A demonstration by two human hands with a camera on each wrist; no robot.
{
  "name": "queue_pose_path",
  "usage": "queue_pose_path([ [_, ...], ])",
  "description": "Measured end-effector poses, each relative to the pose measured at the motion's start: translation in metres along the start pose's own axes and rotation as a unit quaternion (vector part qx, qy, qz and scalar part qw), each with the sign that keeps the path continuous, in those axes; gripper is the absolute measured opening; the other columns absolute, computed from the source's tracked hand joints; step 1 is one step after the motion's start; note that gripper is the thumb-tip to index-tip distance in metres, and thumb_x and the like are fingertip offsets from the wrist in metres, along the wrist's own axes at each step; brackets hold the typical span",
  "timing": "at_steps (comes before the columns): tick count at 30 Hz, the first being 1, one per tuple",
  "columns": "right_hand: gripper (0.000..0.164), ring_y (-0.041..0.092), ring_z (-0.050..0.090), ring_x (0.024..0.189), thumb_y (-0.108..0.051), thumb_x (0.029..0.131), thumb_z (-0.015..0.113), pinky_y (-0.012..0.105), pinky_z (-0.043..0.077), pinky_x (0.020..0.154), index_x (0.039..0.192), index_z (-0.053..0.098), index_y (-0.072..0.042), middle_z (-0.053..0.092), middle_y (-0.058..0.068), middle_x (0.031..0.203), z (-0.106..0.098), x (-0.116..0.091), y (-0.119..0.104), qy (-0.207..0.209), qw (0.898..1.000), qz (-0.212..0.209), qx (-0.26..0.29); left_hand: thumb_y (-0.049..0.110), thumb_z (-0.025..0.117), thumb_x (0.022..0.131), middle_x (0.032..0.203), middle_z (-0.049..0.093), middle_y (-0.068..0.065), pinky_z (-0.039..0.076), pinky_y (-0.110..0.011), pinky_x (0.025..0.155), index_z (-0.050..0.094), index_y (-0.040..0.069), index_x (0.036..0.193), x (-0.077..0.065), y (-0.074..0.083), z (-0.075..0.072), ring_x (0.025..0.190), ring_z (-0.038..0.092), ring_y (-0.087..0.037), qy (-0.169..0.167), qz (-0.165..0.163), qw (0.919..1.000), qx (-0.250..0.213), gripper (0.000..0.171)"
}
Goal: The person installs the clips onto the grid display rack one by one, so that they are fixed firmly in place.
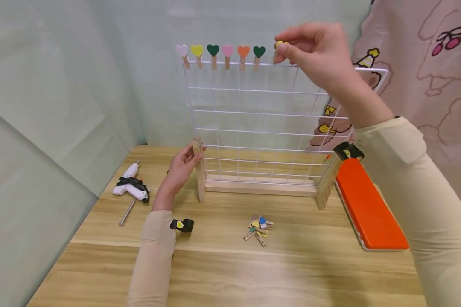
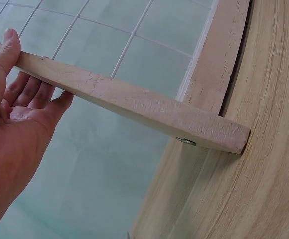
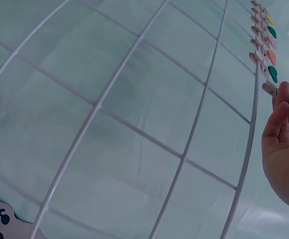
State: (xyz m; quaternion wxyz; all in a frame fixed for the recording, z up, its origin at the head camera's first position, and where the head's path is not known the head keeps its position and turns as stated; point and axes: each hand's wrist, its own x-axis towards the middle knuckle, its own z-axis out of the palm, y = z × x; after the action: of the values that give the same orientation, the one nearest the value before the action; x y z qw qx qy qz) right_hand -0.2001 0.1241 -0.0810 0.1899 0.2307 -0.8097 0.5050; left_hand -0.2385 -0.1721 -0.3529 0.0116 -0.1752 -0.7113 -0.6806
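Note:
My right hand pinches a small wooden clothespin with a yellow top at the upper wire of a white grid rack. In the right wrist view that clothespin sits between thumb and fingers, close beside the top wire. To its left, a row of heart clothespins stands clipped along this wire: white, yellow, green, pink, orange and a green one nearest my hand. My left hand holds the upper end of the rack's left wooden post, thumb on one side and fingers on the other.
A small pile of heart clothespins lies on the wooden table before the rack. At left are a white glue gun with its black cord and a metal rod. An orange case lies right. Curtains hang behind.

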Motion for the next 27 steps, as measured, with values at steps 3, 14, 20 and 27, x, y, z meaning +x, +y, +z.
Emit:
queue_pose_path([
  [3,0.025,0.014,0.062,0.072,-0.017,0.073,0.066,0.017,0.048,0.074,0.093,0.066,-0.002,0.066,0.001,0.073,0.0032,0.0011,0.0009,0.006,1.000,0.013,0.001,0.028,0.052,0.085,0.132,0.041,-0.004,0.030,-0.032,0.100,0.042,0.013,0.127,0.0000,-0.0002,0.0011,0.124,0.033,-0.012,0.000,0.000,1.0000,0.000,0.046],
  [14,0.020,0.013,0.062,0.067,-0.014,0.075,0.066,0.016,0.049,0.068,0.089,0.067,0.000,0.066,0.001,0.071,0.0075,0.0050,0.0027,0.016,0.999,0.017,-0.041,0.029,0.053,0.085,0.132,0.042,-0.004,0.029,-0.036,0.100,0.042,0.008,0.127,-0.0002,0.0004,0.0037,0.123,0.034,-0.011,-0.004,0.004,1.0000,0.002,0.048],
  [20,0.027,0.011,0.062,0.073,-0.022,0.076,0.064,0.016,0.048,0.068,0.095,0.065,-0.003,0.066,0.000,0.076,0.0057,0.0049,0.0012,-0.011,0.995,0.065,-0.073,0.030,0.053,0.085,0.132,0.042,-0.003,0.030,-0.035,0.100,0.044,0.013,0.125,0.0001,-0.0008,0.0037,0.124,0.033,-0.011,-0.003,0.002,1.0000,0.005,0.044],
  [27,0.035,0.011,0.060,0.080,-0.030,0.076,0.062,0.018,0.045,0.072,0.103,0.064,-0.008,0.066,0.000,0.081,0.0008,0.0077,-0.0048,-0.049,0.987,0.102,-0.111,0.030,0.053,0.085,0.131,0.043,-0.003,0.029,-0.034,0.101,0.042,0.013,0.127,0.0008,-0.0012,0.0034,0.123,0.034,-0.011,-0.002,-0.001,1.0000,0.001,0.046],
])
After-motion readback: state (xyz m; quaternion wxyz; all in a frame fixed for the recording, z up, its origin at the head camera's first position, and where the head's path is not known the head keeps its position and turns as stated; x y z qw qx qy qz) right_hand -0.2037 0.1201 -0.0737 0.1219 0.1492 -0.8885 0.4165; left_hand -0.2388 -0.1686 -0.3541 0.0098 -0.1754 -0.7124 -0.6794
